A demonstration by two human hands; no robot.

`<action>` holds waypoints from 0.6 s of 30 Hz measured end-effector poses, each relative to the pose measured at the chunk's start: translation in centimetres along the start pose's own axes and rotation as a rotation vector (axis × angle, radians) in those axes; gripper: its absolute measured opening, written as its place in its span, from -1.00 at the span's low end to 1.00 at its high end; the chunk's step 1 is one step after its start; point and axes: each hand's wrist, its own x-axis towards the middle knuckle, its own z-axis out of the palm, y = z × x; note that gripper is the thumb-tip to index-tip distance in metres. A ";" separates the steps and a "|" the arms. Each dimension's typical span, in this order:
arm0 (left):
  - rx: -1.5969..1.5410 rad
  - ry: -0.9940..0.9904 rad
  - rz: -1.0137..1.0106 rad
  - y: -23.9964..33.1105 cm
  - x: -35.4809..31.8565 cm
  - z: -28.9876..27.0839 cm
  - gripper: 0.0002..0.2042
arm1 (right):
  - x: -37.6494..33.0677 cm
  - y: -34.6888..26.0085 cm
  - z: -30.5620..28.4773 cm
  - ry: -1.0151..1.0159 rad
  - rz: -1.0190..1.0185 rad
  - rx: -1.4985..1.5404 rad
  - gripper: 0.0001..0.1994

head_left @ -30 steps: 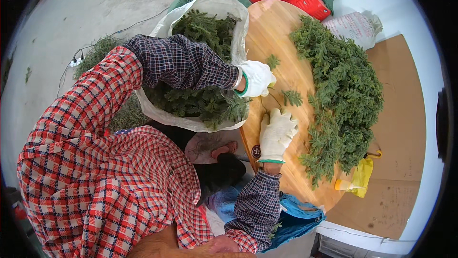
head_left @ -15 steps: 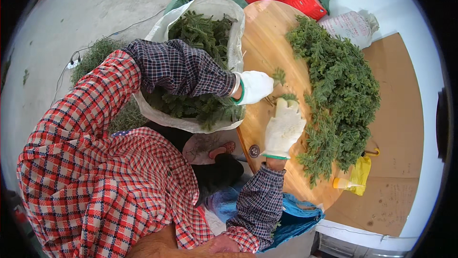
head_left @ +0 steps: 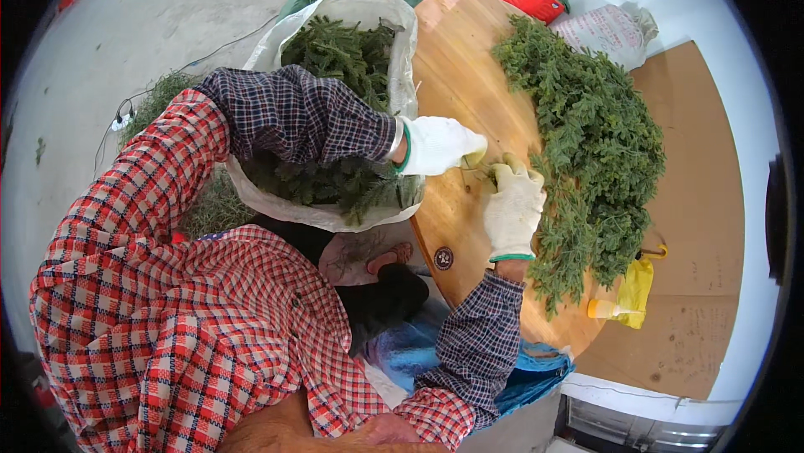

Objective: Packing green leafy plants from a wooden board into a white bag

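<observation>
- Near the middle of the frame, the left hand and right hand meet over the round wooden bench.
- Both hands' fingers pinch a small green sprig, lying left-right between them.
- Right of them lies the heap of greens; left, the sack.

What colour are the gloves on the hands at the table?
White, with green cuff edging: left hand, right hand. Head view shows it.

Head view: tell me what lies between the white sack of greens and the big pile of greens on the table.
Bare wooden table, plus both gloved hands: left hand and right hand, meeting over small sprigs.
</observation>
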 end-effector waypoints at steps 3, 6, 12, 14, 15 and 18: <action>-0.183 -0.100 -0.329 1.0 -0.2 -2.6 -0.69 | 0.3 -1.7 -0.6 0.028 0.021 -0.131 -0.80; -0.278 -0.073 -0.179 1.0 0.1 -1.5 -0.65 | -0.7 -2.3 -1.5 -0.036 0.112 -0.207 -0.83; -0.216 -0.259 -0.097 2.7 0.6 -2.2 -0.58 | -2.8 -3.0 -2.0 0.062 0.118 -0.192 -0.87; -0.102 -0.237 0.010 1.6 -0.6 -1.0 -0.67 | -4.2 -4.2 -3.1 0.031 0.082 -0.221 -0.88; 0.014 -0.193 0.228 2.2 -0.8 -1.5 -0.72 | -5.6 -4.5 -4.0 -0.049 0.123 -0.256 -0.87; 0.165 -0.204 0.717 3.5 -0.5 -4.4 -0.78 | -9.3 -7.3 -6.4 -0.138 0.188 -0.135 -0.85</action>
